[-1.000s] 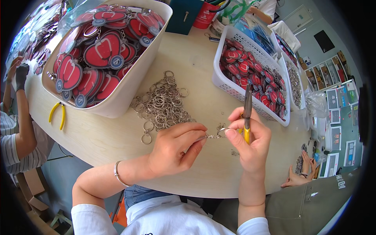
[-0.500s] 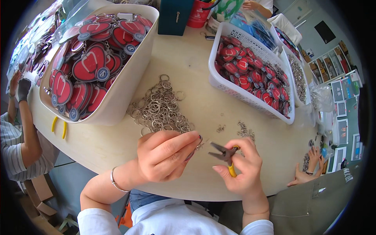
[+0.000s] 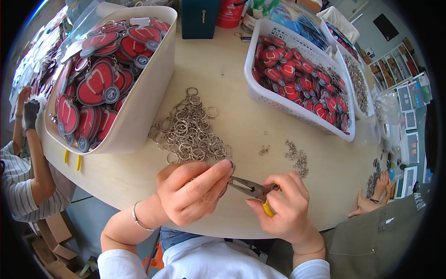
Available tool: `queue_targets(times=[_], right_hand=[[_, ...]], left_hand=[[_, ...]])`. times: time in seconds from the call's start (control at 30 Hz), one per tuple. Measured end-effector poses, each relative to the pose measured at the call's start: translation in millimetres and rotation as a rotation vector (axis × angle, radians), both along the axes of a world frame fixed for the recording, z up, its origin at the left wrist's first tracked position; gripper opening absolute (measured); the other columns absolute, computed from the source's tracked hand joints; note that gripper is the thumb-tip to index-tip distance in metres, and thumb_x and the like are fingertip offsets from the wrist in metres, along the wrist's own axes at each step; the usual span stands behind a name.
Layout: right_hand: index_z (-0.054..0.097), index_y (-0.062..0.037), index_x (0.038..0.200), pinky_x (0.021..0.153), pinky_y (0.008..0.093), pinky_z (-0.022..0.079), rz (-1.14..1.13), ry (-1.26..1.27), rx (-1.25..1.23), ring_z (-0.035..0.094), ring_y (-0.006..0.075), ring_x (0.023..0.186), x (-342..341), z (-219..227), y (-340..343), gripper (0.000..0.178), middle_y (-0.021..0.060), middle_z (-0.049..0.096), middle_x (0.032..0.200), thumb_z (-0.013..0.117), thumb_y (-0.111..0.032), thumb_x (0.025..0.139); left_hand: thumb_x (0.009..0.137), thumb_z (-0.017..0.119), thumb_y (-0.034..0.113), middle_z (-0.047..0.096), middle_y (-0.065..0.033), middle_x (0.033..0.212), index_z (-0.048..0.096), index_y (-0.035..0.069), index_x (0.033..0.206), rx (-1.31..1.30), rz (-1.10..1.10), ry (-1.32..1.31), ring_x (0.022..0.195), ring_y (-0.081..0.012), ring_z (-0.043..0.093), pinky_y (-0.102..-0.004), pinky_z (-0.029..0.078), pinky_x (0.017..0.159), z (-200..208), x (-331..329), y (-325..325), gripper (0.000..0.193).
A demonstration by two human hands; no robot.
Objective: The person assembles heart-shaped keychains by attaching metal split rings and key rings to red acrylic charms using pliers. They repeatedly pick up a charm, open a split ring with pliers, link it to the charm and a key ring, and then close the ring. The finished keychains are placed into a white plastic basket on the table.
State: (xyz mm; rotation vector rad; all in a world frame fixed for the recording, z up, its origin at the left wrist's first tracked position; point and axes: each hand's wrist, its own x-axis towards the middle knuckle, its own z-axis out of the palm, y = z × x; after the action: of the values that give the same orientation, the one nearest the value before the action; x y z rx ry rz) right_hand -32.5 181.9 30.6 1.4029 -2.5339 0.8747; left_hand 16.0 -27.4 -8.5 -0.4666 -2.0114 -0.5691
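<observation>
My left hand [image 3: 193, 193] is closed in a pinch above the near side of the table. Whatever its fingertips hold is hidden behind them. In my right hand [image 3: 290, 204] is a pair of pliers [image 3: 253, 189] with yellow handles. The plier jaws reach to my left fingertips, slightly parted. Just beyond my left hand lies a heap of silver split rings [image 3: 190, 132]. Small metal rings [image 3: 297, 160] are scattered beyond my right hand, with a smaller cluster [image 3: 264, 150] to their left.
A white tub [image 3: 155, 88] of red keychains stands left, yellow-handled pliers [image 3: 73, 160] beside it. A white basket [image 3: 302, 114] at right holds smaller red charms. Behind are a teal box [image 3: 197, 18] and red container [image 3: 230, 13]. Other people's hands work at left [image 3: 31, 114] and right [image 3: 381, 190].
The pliers in my right hand have moved left, and their jaws now meet my left fingertips. My left hand has shifted slightly left, still pinched. The view has turned a little.
</observation>
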Motion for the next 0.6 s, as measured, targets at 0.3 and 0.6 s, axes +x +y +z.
queue_targets(times=[0.3,0.6], right_hand=[[0.052,-0.0035,0.063,0.054,0.0350,0.040,-0.025,0.051,-0.020,0.051,0.0250,0.064,6,-3,-3,0.027,0.0107,0.055,0.085,0.079,-0.009,0.062],[0.054,-0.0033,0.062,0.053,0.0339,0.039,0.008,0.096,0.030,0.050,0.0237,0.063,6,0,1,0.025,0.0096,0.054,0.083,0.078,-0.009,0.060]], left_hand=[[0.058,0.070,-0.005,0.067,-0.0064,0.099,0.070,0.001,0.078,-0.008,0.016,0.010,0.068,-0.0163,0.058,-0.0235,0.046,0.051,0,3,1,0.021],[0.054,0.061,-0.006,0.062,-0.0151,0.109,0.068,-0.010,0.094,-0.096,-0.139,0.011,0.083,-0.0273,0.061,-0.0315,0.054,0.062,-3,8,-11,0.040]])
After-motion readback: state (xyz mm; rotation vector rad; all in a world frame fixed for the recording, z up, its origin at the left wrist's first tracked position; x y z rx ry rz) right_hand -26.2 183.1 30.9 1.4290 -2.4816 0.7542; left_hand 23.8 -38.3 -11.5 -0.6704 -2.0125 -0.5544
